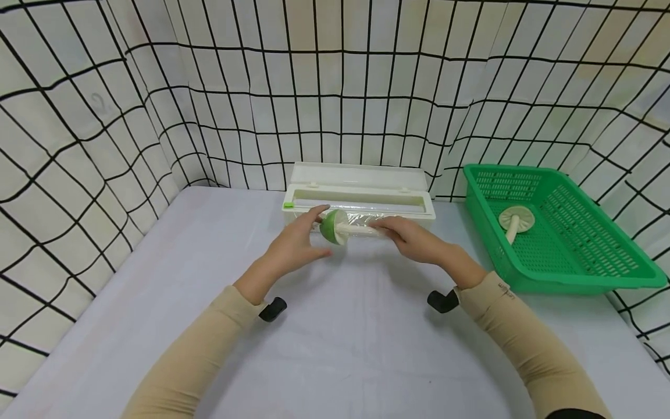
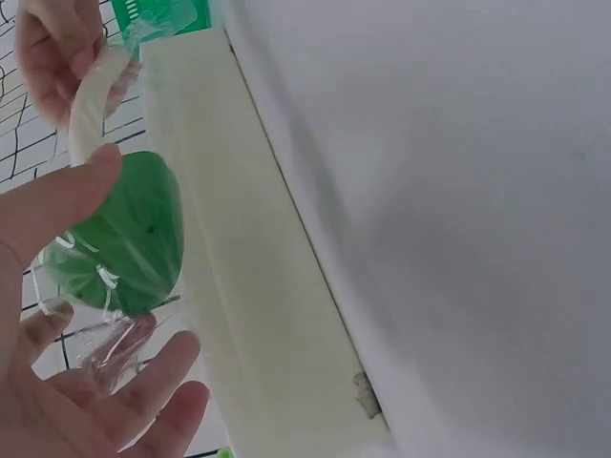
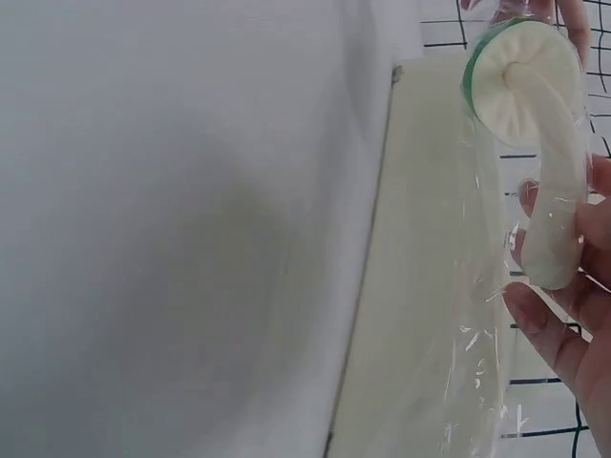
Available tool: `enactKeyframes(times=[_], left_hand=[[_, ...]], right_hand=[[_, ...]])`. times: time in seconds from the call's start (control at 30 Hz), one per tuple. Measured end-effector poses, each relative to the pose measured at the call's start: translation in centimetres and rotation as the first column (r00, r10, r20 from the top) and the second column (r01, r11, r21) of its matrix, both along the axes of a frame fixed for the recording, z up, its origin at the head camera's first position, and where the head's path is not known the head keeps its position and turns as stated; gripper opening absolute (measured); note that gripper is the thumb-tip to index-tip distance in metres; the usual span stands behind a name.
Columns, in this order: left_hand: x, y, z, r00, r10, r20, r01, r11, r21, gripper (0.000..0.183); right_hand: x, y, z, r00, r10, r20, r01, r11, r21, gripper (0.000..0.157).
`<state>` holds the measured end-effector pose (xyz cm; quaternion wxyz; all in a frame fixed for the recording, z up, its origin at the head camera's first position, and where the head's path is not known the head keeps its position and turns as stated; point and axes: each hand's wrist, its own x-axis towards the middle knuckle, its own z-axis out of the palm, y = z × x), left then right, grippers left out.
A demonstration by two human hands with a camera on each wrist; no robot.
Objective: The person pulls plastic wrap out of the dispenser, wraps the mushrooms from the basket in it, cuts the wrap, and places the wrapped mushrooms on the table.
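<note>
A toy mushroom with a green cap and white stem (image 1: 356, 230) lies sideways in clear plastic film (image 3: 474, 343), in front of a white film dispenser box (image 1: 426, 214). My right hand (image 1: 413, 237) holds the stem's end, fingers and thumb around it through the film. Spread wide about the green cap (image 2: 134, 234) is my left hand (image 1: 290, 247), its thumb and fingers well apart. In the left wrist view the thumb overlaps the cap's edge and the fingertips are at the film beyond it. The dispenser's lid (image 1: 361, 174) stands raised, with a film roll (image 1: 361, 206) inside.
To the right stands a green plastic basket (image 1: 586, 282) with another mushroom (image 1: 517, 220), pale underside up, in it. Black wire mesh (image 1: 340, 96) before white sheeting encloses the back and sides. A white cloth (image 1: 345, 349) covers the table.
</note>
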<state>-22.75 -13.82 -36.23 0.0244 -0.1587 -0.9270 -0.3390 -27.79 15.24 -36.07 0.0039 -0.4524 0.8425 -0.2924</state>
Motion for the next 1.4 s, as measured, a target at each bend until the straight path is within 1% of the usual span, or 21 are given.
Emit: enactKeyframes(times=[0.1,0.2,0.3,0.37,0.47,0.57,0.67,0.7,0.77,0.83,0.93,1.03,1.17,1.33,1.4], left_hand=[[-0.4,0.3,-0.2,1.000,0.015,-0.019,-0.015,1.000,-0.004,0.091],[-0.9,0.6,-0.5,0.999,0.030,-0.044,-0.030,1.000,0.004,0.081],[-1.4,0.7,-0.6,0.997,0.040,-0.060,-0.039,0.999,0.023,0.073],[-1.5,0.7,-0.5,0.998,0.039,-0.057,-0.037,0.999,0.039,0.070],[-1.7,0.6,-0.4,0.998,0.036,-0.041,-0.034,0.998,0.058,0.070],[-1.8,0.6,-0.3,0.999,0.029,-0.023,-0.027,0.996,0.084,0.071],[-1.9,0.5,-0.4,1.000,0.009,-0.024,-0.007,0.995,0.095,0.071],[-2.0,0.5,-0.4,1.000,0.003,-0.026,0.000,0.996,0.093,0.071],[-2.1,0.4,-0.5,1.000,-0.004,-0.027,0.007,0.996,0.092,0.070],[-2.2,0.4,-0.4,1.000,-0.005,-0.020,0.007,0.995,0.100,0.069],[-2.3,0.3,-0.3,1.000,-0.007,0.004,0.006,0.990,0.140,0.068],[-2.4,0.2,-0.2,1.000,-0.025,0.014,0.022,0.982,0.189,0.071],[-2.5,0.1,-0.4,0.999,-0.044,0.009,0.041,0.977,0.209,0.072],[-2.7,0.2,-0.5,0.999,-0.051,-0.006,0.052,0.977,0.205,0.063],[-2.7,0.2,-0.5,0.999,-0.044,-0.005,0.044,0.976,0.212,0.065]], right_hand=[[-0.2,-0.1,0.4,0.998,-0.018,0.063,0.020,0.999,-0.034,0.033],[-0.3,0.0,0.6,0.989,-0.038,0.146,0.050,0.996,-0.076,0.029],[-0.3,0.1,0.9,0.982,-0.066,0.177,0.086,0.991,-0.105,0.029],[-0.4,0.2,1.0,0.984,-0.078,0.163,0.100,0.987,-0.129,0.030],[-0.4,0.3,1.1,0.987,-0.093,0.133,0.114,0.981,-0.158,0.025],[-0.4,0.4,1.2,0.986,-0.115,0.124,0.135,0.977,-0.167,0.023],[-0.3,0.5,1.1,0.984,-0.145,0.105,0.160,0.976,-0.151,0.032],[-0.3,0.5,1.1,0.985,-0.154,0.083,0.164,0.976,-0.146,0.035],[-0.4,0.5,1.0,0.986,-0.164,0.011,0.164,0.976,-0.141,0.040],[-0.6,0.5,0.8,0.984,-0.164,-0.072,0.151,0.977,-0.151,0.042],[-0.9,0.5,0.6,0.970,-0.168,-0.175,0.135,0.973,-0.188,0.041],[-1.2,0.6,0.6,0.955,-0.194,-0.226,0.145,0.965,-0.218,0.039],[-1.2,0.6,0.6,0.940,-0.242,-0.239,0.192,0.958,-0.213,0.035],[-1.0,0.4,0.4,0.941,-0.277,-0.194,0.237,0.949,-0.205,0.031],[-1.0,0.3,0.4,0.942,-0.294,-0.164,0.260,0.945,-0.200,0.030]])
